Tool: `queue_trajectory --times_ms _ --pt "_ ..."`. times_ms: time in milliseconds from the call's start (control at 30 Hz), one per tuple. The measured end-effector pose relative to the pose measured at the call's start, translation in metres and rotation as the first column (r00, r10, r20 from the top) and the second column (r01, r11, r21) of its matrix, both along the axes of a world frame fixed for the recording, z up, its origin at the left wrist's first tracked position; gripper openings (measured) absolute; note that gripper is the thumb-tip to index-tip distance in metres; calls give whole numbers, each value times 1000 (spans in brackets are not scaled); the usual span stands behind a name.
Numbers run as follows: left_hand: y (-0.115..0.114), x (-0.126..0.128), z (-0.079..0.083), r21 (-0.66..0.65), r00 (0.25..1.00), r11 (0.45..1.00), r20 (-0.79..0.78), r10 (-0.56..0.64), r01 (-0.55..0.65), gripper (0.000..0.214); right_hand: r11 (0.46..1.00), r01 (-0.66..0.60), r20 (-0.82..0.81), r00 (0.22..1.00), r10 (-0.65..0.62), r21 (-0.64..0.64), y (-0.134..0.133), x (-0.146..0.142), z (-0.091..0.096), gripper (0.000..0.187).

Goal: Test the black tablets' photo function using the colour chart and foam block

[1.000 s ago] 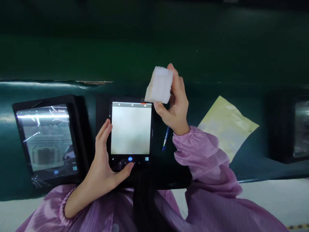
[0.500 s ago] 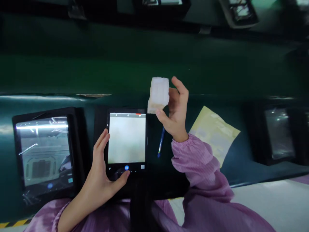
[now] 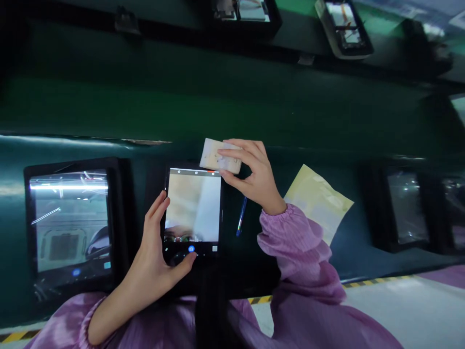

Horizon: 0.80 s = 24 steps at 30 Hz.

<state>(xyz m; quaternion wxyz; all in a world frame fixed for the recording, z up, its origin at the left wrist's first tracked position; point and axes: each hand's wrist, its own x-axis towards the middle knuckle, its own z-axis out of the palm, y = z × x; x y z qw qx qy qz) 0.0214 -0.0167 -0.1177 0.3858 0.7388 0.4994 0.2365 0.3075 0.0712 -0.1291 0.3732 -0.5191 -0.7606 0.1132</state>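
In front of me a tablet (image 3: 192, 206) lies face up, its lit screen showing a blurry camera view with part of a face and glasses low down. My left hand (image 3: 158, 247) is open at its lower left corner. The fingertips touch the left edge and the thumb rests on the lower border, beside the round blue button. Over the tablet's top right corner my right hand (image 3: 250, 167) is closed on a small whitish block (image 3: 211, 152) with small dark marks on the facing side. Its material I cannot make out. A blue pen (image 3: 241, 218) lies right of the tablet.
Another tablet (image 3: 70, 223) in a dark surround lies at left. A yellowish sheet (image 3: 317, 201) sits beyond my right sleeve, and a dark device (image 3: 409, 206) farther right. Across the green bench (image 3: 181, 92), devices with exposed parts (image 3: 345, 26) stand on a back strip.
My right hand has come down and left with the block, turning it so a marked side shows. The tablet's picture has changed from a pale blur to one with a face. My left hand stays put.
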Motion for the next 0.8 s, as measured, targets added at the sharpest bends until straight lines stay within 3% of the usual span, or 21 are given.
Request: queue_trajectory --times_ms 200,567,800 --pt "1 -1 0 -14 1000 1000 -2 -2 2 102 999 34 -5 999 -34 -25 1 -2 -1 30" --pt "2 0 -1 -5 1000 1000 3 -5 5 103 999 27 9 1000 -27 45 3 -2 -6 30" --pt "3 -1 -1 0 1000 1000 2 -7 7 103 999 -9 37 999 10 -41 1 -2 -4 37"
